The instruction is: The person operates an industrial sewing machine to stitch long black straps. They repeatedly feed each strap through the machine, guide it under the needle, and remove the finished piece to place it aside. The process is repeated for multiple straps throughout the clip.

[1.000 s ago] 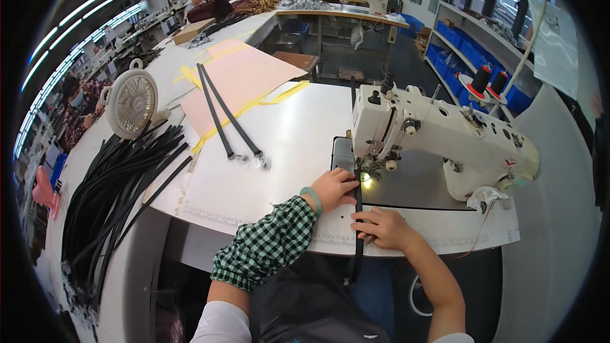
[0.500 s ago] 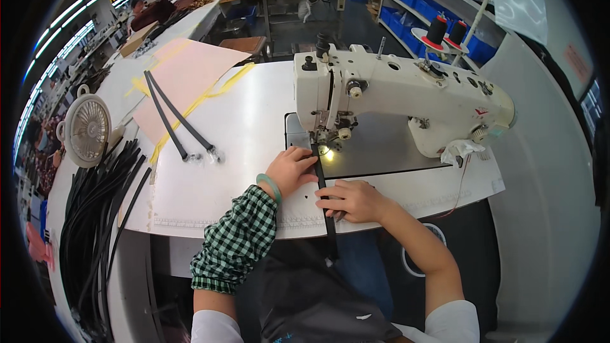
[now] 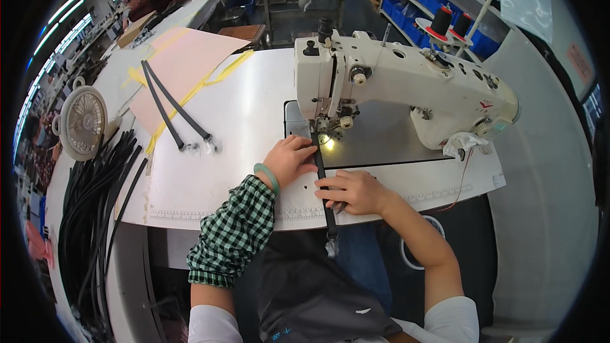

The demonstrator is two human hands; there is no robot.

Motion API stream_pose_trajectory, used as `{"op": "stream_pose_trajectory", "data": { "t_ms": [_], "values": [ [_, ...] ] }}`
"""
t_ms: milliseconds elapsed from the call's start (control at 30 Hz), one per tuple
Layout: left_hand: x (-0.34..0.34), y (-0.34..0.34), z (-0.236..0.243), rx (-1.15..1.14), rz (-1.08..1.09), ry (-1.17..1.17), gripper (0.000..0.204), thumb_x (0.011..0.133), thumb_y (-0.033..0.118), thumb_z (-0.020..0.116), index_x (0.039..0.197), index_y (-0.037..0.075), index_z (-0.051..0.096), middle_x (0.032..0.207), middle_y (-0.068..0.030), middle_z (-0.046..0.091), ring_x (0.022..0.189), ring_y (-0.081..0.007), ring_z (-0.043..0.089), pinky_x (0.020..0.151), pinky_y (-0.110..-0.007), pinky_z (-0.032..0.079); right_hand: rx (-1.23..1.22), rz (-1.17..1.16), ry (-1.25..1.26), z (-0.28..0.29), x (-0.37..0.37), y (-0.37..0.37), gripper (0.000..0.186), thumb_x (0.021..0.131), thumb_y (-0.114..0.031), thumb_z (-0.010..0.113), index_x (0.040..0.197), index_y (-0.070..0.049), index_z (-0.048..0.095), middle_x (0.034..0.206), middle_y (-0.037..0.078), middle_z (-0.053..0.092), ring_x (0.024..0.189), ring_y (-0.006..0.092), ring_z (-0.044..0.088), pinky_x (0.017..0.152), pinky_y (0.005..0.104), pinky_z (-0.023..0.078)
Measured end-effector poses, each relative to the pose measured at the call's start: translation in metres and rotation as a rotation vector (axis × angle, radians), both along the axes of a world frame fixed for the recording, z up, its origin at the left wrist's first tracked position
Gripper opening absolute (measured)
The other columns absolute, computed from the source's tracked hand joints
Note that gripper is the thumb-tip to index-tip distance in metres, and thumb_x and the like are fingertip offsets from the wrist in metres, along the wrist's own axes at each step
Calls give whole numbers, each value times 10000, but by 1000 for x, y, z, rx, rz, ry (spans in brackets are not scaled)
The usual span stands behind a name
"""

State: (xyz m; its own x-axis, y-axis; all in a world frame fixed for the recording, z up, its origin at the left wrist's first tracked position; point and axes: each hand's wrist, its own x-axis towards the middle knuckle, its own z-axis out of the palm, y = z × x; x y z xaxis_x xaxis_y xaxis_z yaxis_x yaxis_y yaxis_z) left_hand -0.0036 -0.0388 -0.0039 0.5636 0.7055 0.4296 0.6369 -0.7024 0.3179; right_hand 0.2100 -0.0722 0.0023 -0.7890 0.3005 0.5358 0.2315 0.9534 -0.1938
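Observation:
A white sewing machine [image 3: 387, 82] stands on the white table, its small light glowing by the needle. A black strap [image 3: 321, 169] runs from under the presser foot toward me and hangs over the front edge, with a clear, crumpled bit at its end. My left hand [image 3: 290, 159], below a green bangle and checked sleeve cover, presses its closed fingertips on the strap just before the needle. Lower down, my right hand [image 3: 352, 192] holds the strap, fingers bent over it and thumb underneath.
Left lie a pile of black straps [image 3: 82, 216], two separate straps [image 3: 178, 105] on pink sheet [image 3: 184, 57] and a small fan [image 3: 82, 121]. At right are thread cones [image 3: 445, 25] and shelves of blue bins [image 3: 406, 16]. A person [image 3: 133, 3] is at the far left.
The view has turned, so the machine and table appear further left and higher than a second ago. Both hands stay on the strap in much the same places relative to the machine.

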Motion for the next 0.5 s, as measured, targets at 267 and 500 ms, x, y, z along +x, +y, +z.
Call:
{"op": "stream_pose_trajectory", "data": {
  "t_ms": [267, 500],
  "values": [
    [0, -1, 2, -6, 0, 1, 404, 657, 239, 677, 995, 35, 593, 1050, -96, 531, 964, -248, 485, 822, -346, 404, 2, -2, 3, 0, 0, 0, 226, 683, -242, 640, 883, -139, 610, 981, -19, 582, 611, 153, 507, 497, 271, 439],
    [0, 0, 0, 3, -4, -12, 426, 631, 230, 698, 996, 37, 595, 1043, -104, 536, 949, -262, 495, 816, -346, 417, 11, -6, 5, -1, 0, 0, 239, 670, -246, 646, 881, -138, 612, 979, -27, 584, 612, 149, 503, 495, 269, 437]
  ]
}}
